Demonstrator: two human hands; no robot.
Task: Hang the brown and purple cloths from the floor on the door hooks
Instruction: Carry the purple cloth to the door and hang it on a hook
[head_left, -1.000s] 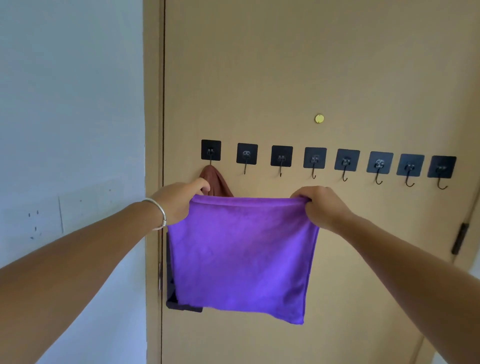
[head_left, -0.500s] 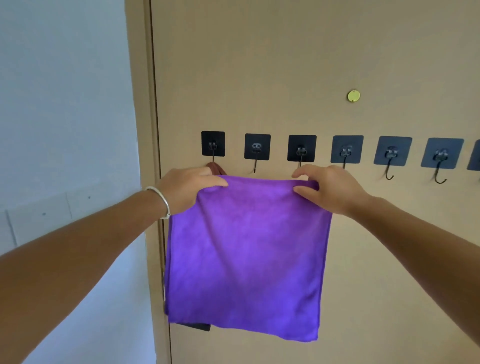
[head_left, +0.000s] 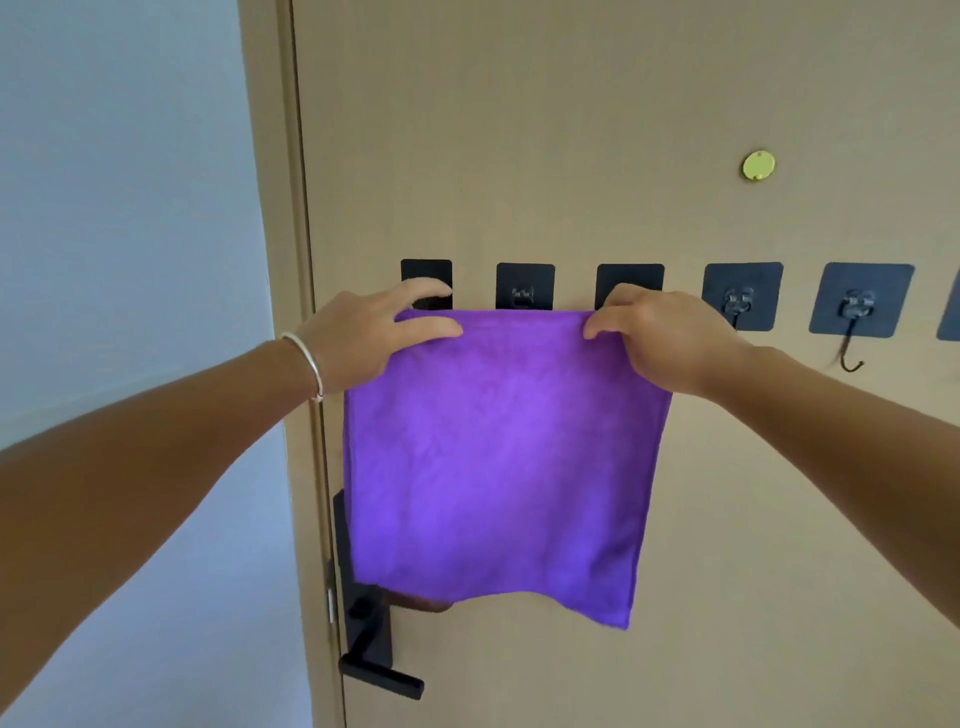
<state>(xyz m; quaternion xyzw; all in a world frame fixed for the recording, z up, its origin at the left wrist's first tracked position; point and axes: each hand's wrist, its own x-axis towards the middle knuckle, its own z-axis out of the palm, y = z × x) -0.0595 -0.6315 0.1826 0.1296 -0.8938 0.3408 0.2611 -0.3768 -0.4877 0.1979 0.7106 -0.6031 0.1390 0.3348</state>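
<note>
Since the earlier frames we have raised the purple cloth (head_left: 498, 457) closer to the door (head_left: 571, 130), so its top edge now sits just under the black adhesive hooks (head_left: 524, 286). Our left hand (head_left: 363, 338) pinches the top left corner beside the first hook, thumb in front. Our right hand (head_left: 660, 338) pinches the top right corner at the third hook. A sliver of brown cloth (head_left: 421, 605) peeks below the purple hem, above the black door handle (head_left: 374, 670).
</note>
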